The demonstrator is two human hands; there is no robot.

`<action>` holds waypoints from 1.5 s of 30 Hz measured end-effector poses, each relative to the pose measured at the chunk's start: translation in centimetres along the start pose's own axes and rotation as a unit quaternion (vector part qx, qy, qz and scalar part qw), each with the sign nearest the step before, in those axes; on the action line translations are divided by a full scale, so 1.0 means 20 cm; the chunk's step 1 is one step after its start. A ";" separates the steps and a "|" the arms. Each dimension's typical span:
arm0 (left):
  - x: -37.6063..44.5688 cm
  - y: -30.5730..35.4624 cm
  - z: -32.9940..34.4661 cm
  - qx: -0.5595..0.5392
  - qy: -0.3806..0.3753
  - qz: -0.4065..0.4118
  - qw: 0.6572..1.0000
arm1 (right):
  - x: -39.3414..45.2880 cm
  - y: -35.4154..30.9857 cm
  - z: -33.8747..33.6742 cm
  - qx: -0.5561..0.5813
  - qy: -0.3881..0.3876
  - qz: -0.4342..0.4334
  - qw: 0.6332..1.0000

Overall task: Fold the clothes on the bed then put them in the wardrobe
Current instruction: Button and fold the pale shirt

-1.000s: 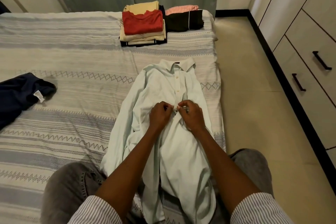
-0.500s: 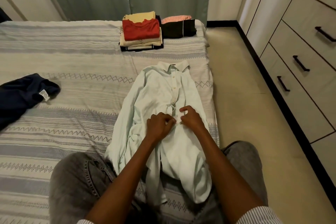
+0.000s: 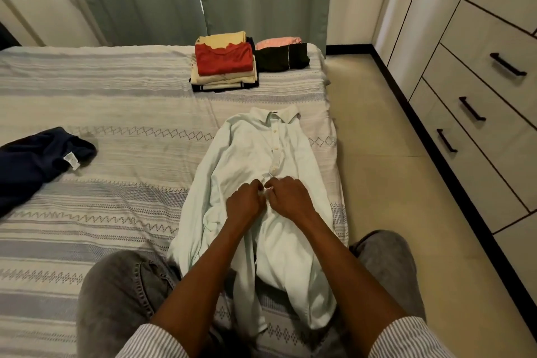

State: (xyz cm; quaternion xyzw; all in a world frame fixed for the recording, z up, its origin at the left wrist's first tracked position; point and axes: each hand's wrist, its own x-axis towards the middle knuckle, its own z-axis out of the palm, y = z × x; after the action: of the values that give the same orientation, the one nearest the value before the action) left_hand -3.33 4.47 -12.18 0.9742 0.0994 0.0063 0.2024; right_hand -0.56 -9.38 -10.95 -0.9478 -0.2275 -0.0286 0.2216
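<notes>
White label (image 3: 71, 160) on navy garment (image 3: 32, 163), writing unreadable.

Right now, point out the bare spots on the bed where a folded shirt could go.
One bare stretch of bed lies between the navy garment, the shirt and the folded pile. Another runs left of that pile. The right side is crowded: both hands pinch the shirt's front there, with dark folded clothes beyond.
</notes>
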 end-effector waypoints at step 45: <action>0.11 -0.04 -0.02 -0.271 -0.108 -0.043 0.956 | -0.10 -0.01 0.11 0.155 0.131 0.149 0.968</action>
State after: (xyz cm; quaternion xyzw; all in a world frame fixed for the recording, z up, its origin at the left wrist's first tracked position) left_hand -1.34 5.76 -12.26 0.8726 0.1138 -0.0807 0.4681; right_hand -2.63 -9.07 -13.25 -0.9132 -0.0541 -0.0837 0.3952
